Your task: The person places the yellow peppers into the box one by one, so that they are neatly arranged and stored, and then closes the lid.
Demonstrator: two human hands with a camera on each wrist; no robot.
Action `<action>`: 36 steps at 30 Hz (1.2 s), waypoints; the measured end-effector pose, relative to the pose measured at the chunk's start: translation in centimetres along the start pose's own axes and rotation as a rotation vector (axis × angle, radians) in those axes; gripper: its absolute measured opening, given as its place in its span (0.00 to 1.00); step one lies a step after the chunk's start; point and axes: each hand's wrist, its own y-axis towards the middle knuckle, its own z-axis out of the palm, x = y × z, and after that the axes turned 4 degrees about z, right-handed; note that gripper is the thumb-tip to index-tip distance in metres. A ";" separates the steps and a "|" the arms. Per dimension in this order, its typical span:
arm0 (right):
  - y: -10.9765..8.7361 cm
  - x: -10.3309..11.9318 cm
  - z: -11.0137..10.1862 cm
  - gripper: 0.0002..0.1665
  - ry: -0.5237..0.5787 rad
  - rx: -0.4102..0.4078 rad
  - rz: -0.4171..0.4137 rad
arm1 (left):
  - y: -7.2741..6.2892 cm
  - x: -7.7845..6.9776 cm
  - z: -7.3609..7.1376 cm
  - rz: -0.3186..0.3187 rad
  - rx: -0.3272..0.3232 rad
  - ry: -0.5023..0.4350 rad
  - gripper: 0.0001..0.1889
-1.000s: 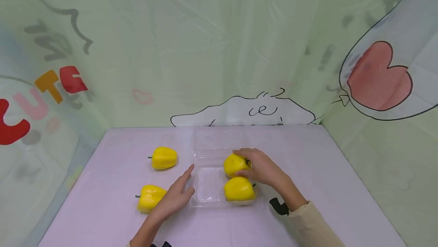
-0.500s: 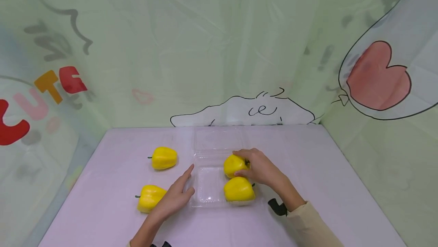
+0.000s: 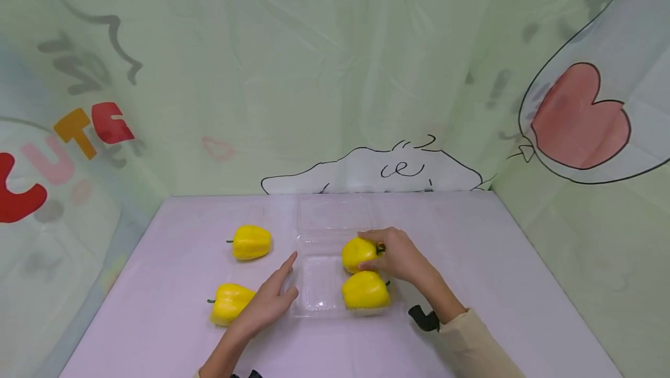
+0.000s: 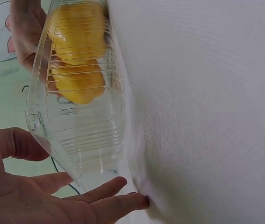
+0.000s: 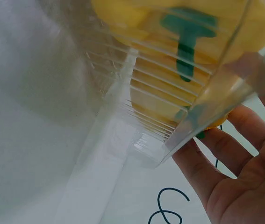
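Observation:
Two yellow bell peppers sit one behind the other in the right half of a clear plastic clamshell box (image 3: 320, 285). My right hand (image 3: 405, 257) grips the rear bell pepper (image 3: 357, 255), thumb on its near side and fingers over its far side. The front bell pepper (image 3: 365, 291) lies just below that thumb, its green stem to the right. At the box's left side is my left hand (image 3: 268, 303), index finger straight along the rim. The left wrist view shows its thumb (image 4: 27, 145) right at the rim, with the other fingers extended low beside the box.
Left of the box, one yellow bell pepper (image 3: 251, 242) lies toward the back. Another bell pepper (image 3: 229, 303) lies nearer, partly behind the left hand. The box's open lid (image 3: 335, 214) lies flat toward the back wall. Printed curtains (image 3: 314, 75) enclose the pale table (image 3: 471, 238).

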 end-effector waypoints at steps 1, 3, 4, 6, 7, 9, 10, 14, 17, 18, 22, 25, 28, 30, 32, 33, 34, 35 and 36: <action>0.0 0.0 0.0 0.40 0.002 0.000 0.004 | 0.0 0.0 0.0 0.000 0.001 -0.001 0.41; 0.0 0.0 0.1 0.41 0.005 0.003 0.011 | 0.0 -0.1 0.0 0.002 0.001 -0.002 0.41; 0.0 0.0 0.1 0.40 0.007 0.003 0.013 | 0.0 -0.1 0.0 0.001 0.001 -0.002 0.41; -0.1 0.0 0.1 0.40 0.012 0.003 0.020 | 0.1 -0.1 0.0 0.005 0.000 -0.002 0.41; -0.1 0.0 0.1 0.40 0.017 0.001 0.022 | 0.1 -0.1 0.0 0.007 -0.001 -0.002 0.41; -0.1 0.0 0.1 0.40 0.019 0.000 0.022 | 0.1 -0.1 -0.1 0.014 -0.002 -0.001 0.40; -0.1 0.0 0.1 0.40 0.019 -0.001 0.024 | 0.1 -0.1 0.0 0.012 -0.002 -0.001 0.40; -0.1 0.1 0.2 0.39 0.025 -0.006 0.045 | 0.0 0.0 0.0 0.005 -0.002 0.000 0.40; 0.0 0.2 0.3 0.40 0.041 -0.013 0.084 | 0.0 0.0 0.0 0.000 -0.003 0.000 0.40; 0.0 0.2 0.3 0.40 0.047 -0.013 0.098 | 0.0 0.0 0.1 0.001 -0.004 0.000 0.40; -0.1 0.2 0.4 0.40 0.060 -0.012 0.120 | 0.0 -0.1 0.0 0.008 -0.005 -0.003 0.41; -0.1 0.2 0.4 0.40 0.064 -0.009 0.120 | -0.1 -0.1 0.0 0.011 -0.006 -0.006 0.41; -0.2 0.1 0.3 0.40 0.070 -0.003 0.122 | -0.1 -0.1 0.0 0.015 -0.006 -0.003 0.41; -0.2 0.1 0.3 0.40 0.076 0.002 0.120 | 0.0 -0.1 0.0 0.018 -0.005 0.000 0.41; -0.1 0.1 0.3 0.40 0.081 0.005 0.114 | 0.0 -0.1 0.0 0.012 -0.003 0.001 0.41; -0.1 0.0 0.3 0.40 0.082 0.007 0.109 | 0.0 -0.1 0.0 0.009 -0.003 -0.001 0.40; -0.1 0.0 0.3 0.40 0.083 0.007 0.103 | 0.0 -0.1 0.0 0.006 -0.002 -0.002 0.40; -0.1 0.0 0.3 0.40 0.082 0.008 0.097 | 0.0 -0.1 0.0 0.006 -0.002 -0.001 0.40; -0.1 0.0 0.3 0.40 0.082 0.009 0.091 | 0.0 -0.1 0.0 0.005 -0.001 -0.003 0.40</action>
